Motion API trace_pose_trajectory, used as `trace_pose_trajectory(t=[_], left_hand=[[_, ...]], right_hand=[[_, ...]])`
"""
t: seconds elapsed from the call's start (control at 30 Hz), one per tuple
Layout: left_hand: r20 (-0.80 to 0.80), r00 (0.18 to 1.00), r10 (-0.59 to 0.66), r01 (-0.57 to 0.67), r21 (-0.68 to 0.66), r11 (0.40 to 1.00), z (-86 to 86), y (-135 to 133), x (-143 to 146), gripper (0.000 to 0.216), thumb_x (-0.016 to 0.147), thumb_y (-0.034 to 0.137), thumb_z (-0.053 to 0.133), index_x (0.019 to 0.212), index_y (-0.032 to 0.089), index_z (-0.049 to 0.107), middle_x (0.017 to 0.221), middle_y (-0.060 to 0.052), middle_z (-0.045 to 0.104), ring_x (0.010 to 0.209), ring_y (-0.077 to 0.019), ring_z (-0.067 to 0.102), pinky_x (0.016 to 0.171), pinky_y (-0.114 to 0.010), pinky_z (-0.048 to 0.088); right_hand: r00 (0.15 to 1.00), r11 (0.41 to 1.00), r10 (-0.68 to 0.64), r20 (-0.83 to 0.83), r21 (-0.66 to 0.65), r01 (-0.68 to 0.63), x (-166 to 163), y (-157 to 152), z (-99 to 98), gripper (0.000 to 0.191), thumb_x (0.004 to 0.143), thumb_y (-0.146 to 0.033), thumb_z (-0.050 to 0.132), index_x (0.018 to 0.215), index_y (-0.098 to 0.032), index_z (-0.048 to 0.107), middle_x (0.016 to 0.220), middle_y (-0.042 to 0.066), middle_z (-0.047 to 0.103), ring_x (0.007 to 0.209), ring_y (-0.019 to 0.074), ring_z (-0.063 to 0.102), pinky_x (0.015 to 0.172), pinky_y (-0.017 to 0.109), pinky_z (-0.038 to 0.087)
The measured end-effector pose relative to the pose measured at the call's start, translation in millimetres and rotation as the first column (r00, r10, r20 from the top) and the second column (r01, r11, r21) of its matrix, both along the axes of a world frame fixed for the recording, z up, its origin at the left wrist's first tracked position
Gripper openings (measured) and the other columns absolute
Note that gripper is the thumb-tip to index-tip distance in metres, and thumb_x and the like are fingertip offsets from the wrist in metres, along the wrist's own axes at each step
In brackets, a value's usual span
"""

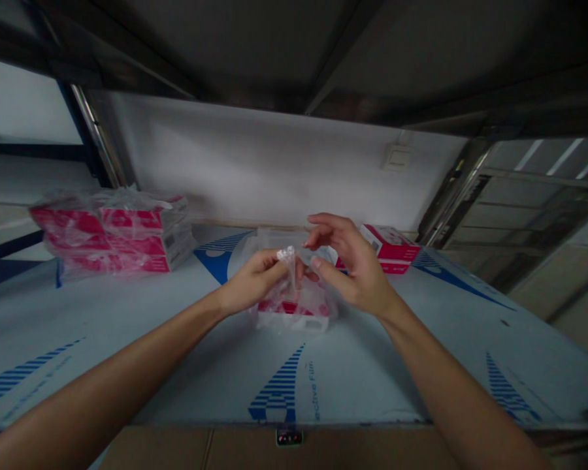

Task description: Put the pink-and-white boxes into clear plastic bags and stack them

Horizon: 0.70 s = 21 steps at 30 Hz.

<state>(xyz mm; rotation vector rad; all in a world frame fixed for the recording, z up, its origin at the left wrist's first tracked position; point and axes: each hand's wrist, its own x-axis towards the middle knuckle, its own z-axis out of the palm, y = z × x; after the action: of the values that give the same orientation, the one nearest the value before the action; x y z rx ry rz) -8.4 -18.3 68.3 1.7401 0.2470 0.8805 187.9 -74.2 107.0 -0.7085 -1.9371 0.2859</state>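
My left hand (255,281) is closed, pinching the gathered neck of a clear plastic bag (294,295) that holds a red and white box (294,312) resting on the shelf surface. My right hand (349,264) hovers just to the right of the bag's twisted top, fingers curled but apart, thumb near the plastic and holding nothing that I can see. Both forearms reach in from the bottom of the view.
A plastic-wrapped stack of red and white boxes (115,238) sits at the left. One loose red and white box (391,248) lies behind my right hand. The shelf (176,352) is covered in white film with blue print. A white wall stands behind, metal shelf uprights at both sides.
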Motion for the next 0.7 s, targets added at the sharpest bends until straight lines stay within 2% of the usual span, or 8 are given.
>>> trace_pose_trajectory(t=[0.07,0.17,0.2,0.33,0.43,0.53,0.6,0.7], left_hand=[[0.061,0.998,-0.009,0.012,-0.048,0.999,3.0,2,-1,0.041,0.099,0.051,0.054,0.083,0.015,0.064,0.069,-0.002,0.067,0.061,-0.0113,0.062,0.062,-0.024,0.048],[0.093,0.996,-0.003,0.010,-0.074,0.997,4.3,6,-4,0.038,0.098,0.050,0.057,0.085,0.015,0.064,0.073,-0.002,0.067,0.062,-0.0118,0.064,0.062,-0.025,0.048],[0.090,0.996,0.002,0.005,-0.077,0.997,3.8,7,-4,0.037,0.098,0.050,0.057,0.086,0.016,0.064,0.074,-0.003,0.068,0.062,-0.0120,0.064,0.062,-0.025,0.048],[0.079,0.997,0.011,-0.004,-0.087,0.996,1.4,8,-6,0.035,0.097,0.051,0.059,0.094,0.016,0.065,0.077,-0.004,0.068,0.063,-0.0134,0.065,0.061,-0.026,0.049],[0.111,0.994,0.026,-0.014,-0.110,0.994,2.9,6,-5,0.032,0.094,0.049,0.064,0.100,0.017,0.065,0.083,-0.004,0.068,0.063,-0.0135,0.065,0.059,-0.026,0.050],[0.104,0.989,0.102,-0.089,-0.123,0.988,8.3,3,-5,0.032,0.092,0.048,0.067,0.101,0.017,0.063,0.080,-0.001,0.064,0.055,-0.0101,0.058,0.052,-0.023,0.044],[0.038,0.990,0.139,-0.134,-0.112,0.985,12.5,2,-7,0.034,0.092,0.050,0.066,0.098,0.016,0.064,0.071,0.001,0.059,0.050,-0.0077,0.049,0.049,-0.022,0.039],[-0.103,0.993,0.058,-0.075,-0.169,0.983,14.5,2,-8,0.042,0.096,0.056,0.055,0.091,0.015,0.064,0.060,0.002,0.054,0.046,-0.0078,0.043,0.044,-0.021,0.032]], right_hand=[[1.000,0.996,-0.023,0.014,-0.081,0.024,8,7,-1.5,0.042,0.085,-0.021,0.069,0.126,-0.026,0.060,0.106,0.004,0.068,0.096,0.0180,0.066,0.090,0.037,0.056],[0.995,0.979,-0.015,0.098,-0.202,0.034,14,14,-3.5,0.012,0.085,-0.030,0.072,0.093,-0.021,0.069,0.087,0.001,0.070,0.079,0.0142,0.066,0.076,0.031,0.056],[0.994,0.974,-0.011,0.110,-0.224,0.036,14,14,-4.0,0.012,0.085,-0.032,0.072,0.086,-0.020,0.069,0.082,0.001,0.070,0.075,0.0132,0.065,0.073,0.029,0.055],[0.995,0.964,0.007,0.095,-0.265,0.018,7,12,-5.7,0.018,0.083,-0.033,0.075,0.092,-0.021,0.066,0.083,-0.001,0.067,0.072,0.0116,0.062,0.068,0.027,0.053],[0.991,0.972,-0.028,0.132,-0.229,0.058,4,12,-6.3,0.017,0.085,-0.033,0.073,0.083,-0.021,0.063,0.076,-0.003,0.062,0.069,0.0106,0.057,0.064,0.026,0.049],[0.984,0.978,-0.087,0.153,-0.172,0.114,6,13,-5.7,0.018,0.086,-0.031,0.072,0.078,-0.020,0.061,0.073,-0.003,0.059,0.068,0.0101,0.054,0.063,0.025,0.045],[0.987,0.982,-0.106,0.121,-0.144,0.123,6,12,-5.2,0.016,0.085,-0.030,0.073,0.081,-0.021,0.061,0.075,-0.003,0.060,0.070,0.0102,0.054,0.064,0.025,0.045],[0.990,0.992,-0.093,0.107,-0.077,0.102,2,8,-6.4,0.015,0.087,-0.029,0.072,0.081,-0.021,0.060,0.077,-0.003,0.058,0.072,0.0102,0.054,0.066,0.025,0.045]])
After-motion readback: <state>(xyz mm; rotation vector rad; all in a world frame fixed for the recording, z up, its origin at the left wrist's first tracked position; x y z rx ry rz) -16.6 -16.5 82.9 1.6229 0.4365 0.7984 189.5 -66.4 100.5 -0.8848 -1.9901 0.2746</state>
